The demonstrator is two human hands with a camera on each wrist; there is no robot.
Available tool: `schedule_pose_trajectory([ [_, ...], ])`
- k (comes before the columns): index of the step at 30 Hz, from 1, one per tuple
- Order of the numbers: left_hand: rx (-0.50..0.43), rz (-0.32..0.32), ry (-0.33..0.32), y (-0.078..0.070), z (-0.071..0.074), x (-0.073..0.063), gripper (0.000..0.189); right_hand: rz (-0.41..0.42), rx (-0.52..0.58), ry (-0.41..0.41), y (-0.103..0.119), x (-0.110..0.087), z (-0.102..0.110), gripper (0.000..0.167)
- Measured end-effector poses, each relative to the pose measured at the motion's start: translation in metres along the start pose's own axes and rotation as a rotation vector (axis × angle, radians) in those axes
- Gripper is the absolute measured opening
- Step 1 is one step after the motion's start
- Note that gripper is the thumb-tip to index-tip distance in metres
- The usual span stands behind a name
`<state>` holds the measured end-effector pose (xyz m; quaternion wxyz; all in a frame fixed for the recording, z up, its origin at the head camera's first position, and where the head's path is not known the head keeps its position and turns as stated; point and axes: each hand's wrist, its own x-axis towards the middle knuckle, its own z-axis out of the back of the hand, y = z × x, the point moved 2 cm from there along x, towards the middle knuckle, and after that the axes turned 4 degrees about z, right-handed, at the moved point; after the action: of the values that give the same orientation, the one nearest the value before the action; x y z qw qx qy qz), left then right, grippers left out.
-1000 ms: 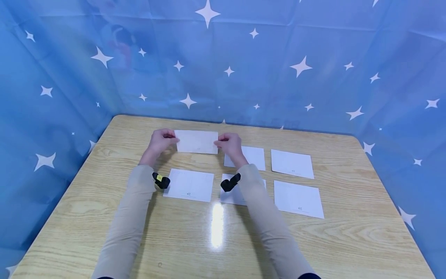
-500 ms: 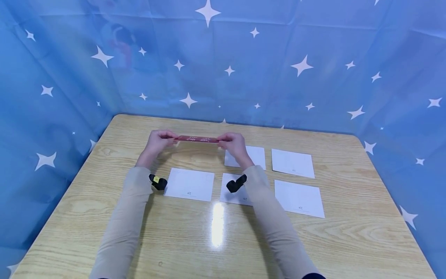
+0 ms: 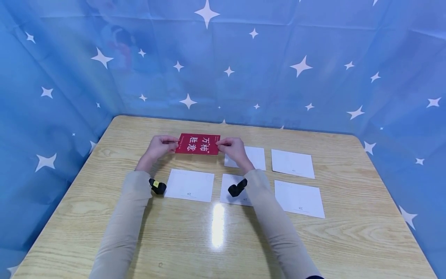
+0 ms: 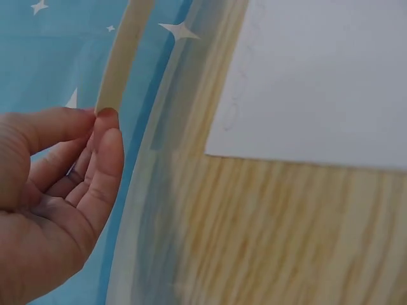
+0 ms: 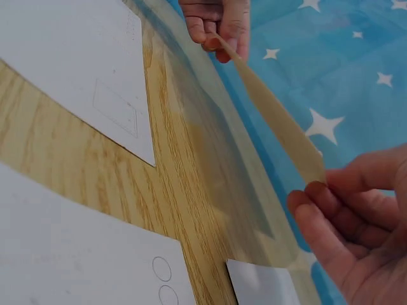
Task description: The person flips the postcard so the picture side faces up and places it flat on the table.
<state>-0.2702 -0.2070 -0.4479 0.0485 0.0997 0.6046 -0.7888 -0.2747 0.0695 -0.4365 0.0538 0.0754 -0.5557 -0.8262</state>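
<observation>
A red postcard [image 3: 198, 144] with large white characters is held above the far left part of the table, its printed face showing to the head camera. My left hand [image 3: 157, 150] pinches its left short edge between thumb and fingers. On the opposite short edge, my right hand [image 3: 234, 148] has a similar pinch. From the right wrist, the postcard [image 5: 280, 117] appears nearly edge-on, stretched between both hands. In the left wrist view only a narrow pale strip of the postcard [image 4: 122, 60] rises from the fingertips.
White-backed cards lie on the wooden table [image 3: 348, 217]: one front left [image 3: 189, 185], one front right [image 3: 299, 199], one back right [image 3: 293, 163]. Two more, a back-middle card [image 3: 257, 157] and a front-middle card [image 3: 230, 193], are partly behind my right arm. A blue star-patterned curtain [image 3: 244, 85] borders the table.
The held postcard has been turned over: its white side faced the head camera, then it stood nearly edge-on, and now the red side shows. Both hands keep their pinch; the other cards stay put.
</observation>
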Motion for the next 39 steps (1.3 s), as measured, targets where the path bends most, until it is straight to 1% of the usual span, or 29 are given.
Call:
schedule_pose_trajectory([
  [2,0.007,0.006,0.004,0.001,-0.001,0.0,0.033,-0.004,-0.028,0.009,-0.001,-0.001,0.0,0.021],
  [4,0.021,0.014,0.006,0.001,-0.003,0.0,0.036,-0.018,-0.046,0.02,-0.002,-0.001,-0.001,0.03],
  [8,0.07,0.029,0.014,-0.002,-0.005,-0.003,0.039,-0.045,-0.039,0.038,-0.006,0.0,-0.003,0.047],
  [11,0.123,0.048,0.007,-0.003,-0.006,-0.004,0.04,-0.05,-0.046,0.04,-0.008,0.0,-0.007,0.051],
  [15,0.211,0.06,-0.015,-0.002,-0.009,-0.002,0.041,-0.07,-0.067,0.033,-0.009,0.001,-0.012,0.051],
  [19,0.293,0.047,-0.032,-0.002,-0.011,0.0,0.041,-0.093,-0.085,0.028,-0.006,0.0,-0.014,0.051],
  [21,0.319,0.044,-0.04,-0.002,-0.012,0.0,0.04,-0.097,-0.098,0.028,-0.004,0.001,-0.016,0.052],
  [25,0.372,0.041,-0.056,-0.003,-0.014,0.0,0.038,-0.097,-0.166,0.029,-0.002,0.002,-0.02,0.051],
  [28,0.41,0.037,-0.069,-0.004,-0.017,0.001,0.037,-0.117,-0.218,0.028,-0.002,0.003,-0.023,0.048],
  [32,0.451,0.036,-0.088,-0.006,-0.02,0.001,0.037,-0.156,-0.252,0.031,-0.002,0.004,-0.027,0.049],
  [35,0.484,0.038,-0.094,-0.009,-0.022,0.0,0.036,-0.164,-0.285,0.031,0.0,0.004,-0.028,0.05],
  [37,0.515,0.037,-0.093,-0.011,-0.023,0.0,0.035,-0.157,-0.313,0.033,0.002,0.004,-0.029,0.047],
  [39,0.547,0.04,-0.09,-0.014,-0.025,-0.001,0.034,-0.145,-0.347,0.038,0.005,0.004,-0.029,0.041],
])
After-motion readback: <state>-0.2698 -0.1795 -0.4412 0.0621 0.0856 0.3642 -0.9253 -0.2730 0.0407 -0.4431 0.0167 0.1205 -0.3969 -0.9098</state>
